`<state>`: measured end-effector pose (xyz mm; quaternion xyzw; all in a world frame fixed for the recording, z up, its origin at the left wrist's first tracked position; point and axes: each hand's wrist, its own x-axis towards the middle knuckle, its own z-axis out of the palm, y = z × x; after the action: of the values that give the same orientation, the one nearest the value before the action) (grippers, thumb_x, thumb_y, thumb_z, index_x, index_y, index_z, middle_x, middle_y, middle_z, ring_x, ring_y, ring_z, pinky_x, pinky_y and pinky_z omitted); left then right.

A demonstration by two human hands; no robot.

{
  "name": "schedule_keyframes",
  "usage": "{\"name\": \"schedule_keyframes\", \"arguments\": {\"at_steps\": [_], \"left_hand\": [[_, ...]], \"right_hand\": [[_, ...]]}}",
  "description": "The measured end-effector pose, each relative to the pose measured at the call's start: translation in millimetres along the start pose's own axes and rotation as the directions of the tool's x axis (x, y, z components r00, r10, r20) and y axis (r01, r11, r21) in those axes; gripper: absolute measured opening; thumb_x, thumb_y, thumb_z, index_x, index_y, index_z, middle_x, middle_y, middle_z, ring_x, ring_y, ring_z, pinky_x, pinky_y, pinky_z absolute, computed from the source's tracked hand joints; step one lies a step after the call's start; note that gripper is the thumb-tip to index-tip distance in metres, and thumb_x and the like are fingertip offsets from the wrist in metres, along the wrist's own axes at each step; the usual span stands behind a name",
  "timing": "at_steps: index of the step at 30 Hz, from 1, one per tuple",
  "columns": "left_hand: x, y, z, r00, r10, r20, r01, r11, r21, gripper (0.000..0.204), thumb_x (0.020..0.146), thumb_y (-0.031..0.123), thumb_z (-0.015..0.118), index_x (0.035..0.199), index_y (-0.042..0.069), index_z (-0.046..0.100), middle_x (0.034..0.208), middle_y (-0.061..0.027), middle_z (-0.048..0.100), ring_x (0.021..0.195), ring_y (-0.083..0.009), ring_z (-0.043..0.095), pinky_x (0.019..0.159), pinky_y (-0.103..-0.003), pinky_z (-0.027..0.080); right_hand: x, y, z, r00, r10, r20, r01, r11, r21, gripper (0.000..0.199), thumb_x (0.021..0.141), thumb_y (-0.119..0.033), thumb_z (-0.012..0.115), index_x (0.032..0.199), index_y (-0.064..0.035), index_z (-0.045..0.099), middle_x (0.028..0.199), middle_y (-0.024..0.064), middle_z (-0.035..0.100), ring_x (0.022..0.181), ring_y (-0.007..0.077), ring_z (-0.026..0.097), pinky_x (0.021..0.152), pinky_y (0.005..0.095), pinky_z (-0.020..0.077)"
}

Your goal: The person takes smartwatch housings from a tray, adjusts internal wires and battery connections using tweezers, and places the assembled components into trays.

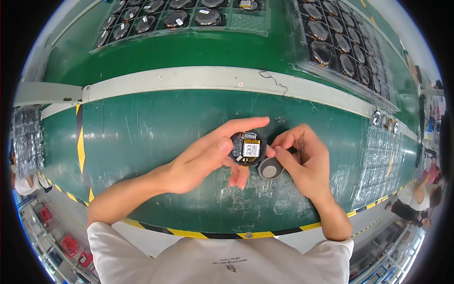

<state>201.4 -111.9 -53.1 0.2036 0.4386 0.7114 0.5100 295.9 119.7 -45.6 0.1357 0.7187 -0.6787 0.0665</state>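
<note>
My left hand is closed around the edge of a round black watch body, its inside facing up. A small battery with a white label, framed in yellow tape, shows in it beside dark circuitry. The index finger of that hand stretches out past the far rim. Against the near right side of the body sits a round grey back cover with a paler disc at its middle. My right hand pinches this cover between thumb and fingers. Thin metal tweezers stick out between the curled right fingers.
A pale metal rail crosses the green bench. Beyond it stand clear trays and black trays of round watch parts. Bubble wrap lies at right, near several small parts. Striped tape marks the near edge.
</note>
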Motion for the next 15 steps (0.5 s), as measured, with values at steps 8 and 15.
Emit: {"name": "schedule_keyframes", "arguments": {"at_steps": [8, 15], "left_hand": [[-0.3, -1.6, -0.2, 1.0, -0.003, -0.001, 0.003, 1.0, 0.011, 0.088, 0.106, 0.069, 0.032, 0.164, 0.004, 0.022, 0.141, -0.0247, 0.057, 0.082, -0.021, 0.064, 0.075, -0.036, 0.054], [0.5, -0.1, -0.1, 1.0, -0.017, 0.009, 0.016, 1.0, 0.026, 0.094, 0.102, 0.075, 0.029, 0.164, 0.005, 0.022, 0.142, -0.0242, 0.057, 0.083, -0.0222, 0.064, 0.077, -0.037, 0.054]], "right_hand": [[0.0, -0.8, 0.4, 1.0, 0.0, -0.019, 0.001, 1.0, 0.003, 0.018, 0.094, 0.007, 0.066, 0.096, -0.006, 0.053, 0.097, 0.0021, 0.071, 0.086, 0.0007, 0.061, 0.053, 0.0177, 0.0286], [0.2, -0.6, -0.5, 1.0, -0.003, -0.01, 0.003, 1.0, 0.0, 0.017, 0.094, 0.007, 0.066, 0.099, -0.0047, 0.055, 0.097, 0.0031, 0.071, 0.089, 0.0032, 0.063, 0.057, 0.0173, 0.0335]]}}
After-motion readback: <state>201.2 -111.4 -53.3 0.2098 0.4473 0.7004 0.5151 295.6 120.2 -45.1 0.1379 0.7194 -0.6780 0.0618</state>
